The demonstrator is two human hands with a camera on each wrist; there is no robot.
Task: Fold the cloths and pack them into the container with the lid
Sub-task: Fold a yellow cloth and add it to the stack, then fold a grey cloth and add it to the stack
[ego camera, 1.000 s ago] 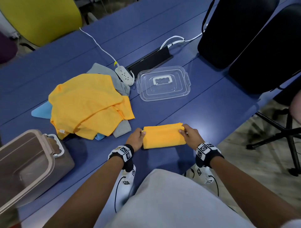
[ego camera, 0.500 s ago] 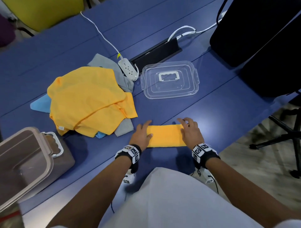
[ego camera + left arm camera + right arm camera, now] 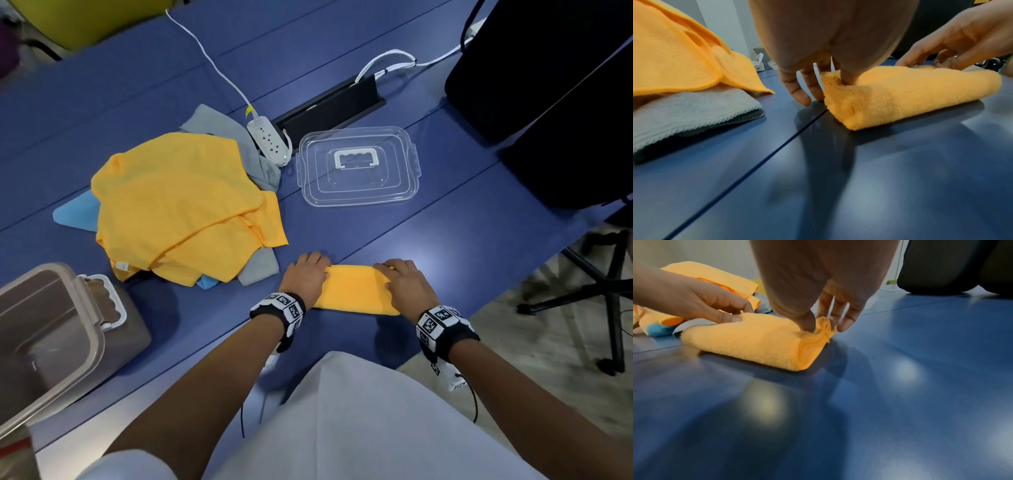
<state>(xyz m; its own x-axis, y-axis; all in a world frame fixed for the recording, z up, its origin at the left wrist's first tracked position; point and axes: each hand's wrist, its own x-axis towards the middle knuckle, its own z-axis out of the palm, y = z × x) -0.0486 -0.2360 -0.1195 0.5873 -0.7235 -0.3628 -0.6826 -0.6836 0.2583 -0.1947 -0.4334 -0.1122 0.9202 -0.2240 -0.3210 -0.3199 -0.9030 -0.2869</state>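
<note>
A folded orange cloth (image 3: 356, 291) (image 3: 910, 97) (image 3: 748, 340) lies as a short thick strip near the blue table's front edge. My left hand (image 3: 306, 277) (image 3: 818, 91) pinches its left far corner, thumb on top and fingers behind. At the other end my right hand (image 3: 404, 284) (image 3: 826, 324) pinches the right far corner the same way. A loose pile of cloths (image 3: 178, 205), orange over grey and light blue, sits to the left. The open brown container (image 3: 99, 329) stands at the front left. Its clear lid (image 3: 359, 202) lies behind the folded cloth.
A white power strip (image 3: 269, 144) with its cable lies between the pile and the lid, next to a black cable slot (image 3: 332, 106). Black chair backs (image 3: 548, 85) stand at the table's right end. The table's edge runs just right of my right hand.
My hands lay flat on the strip half a second ago; now their fingers curl at its far corners. The camera has tilted down a little, and the cloth stays in the same place.
</note>
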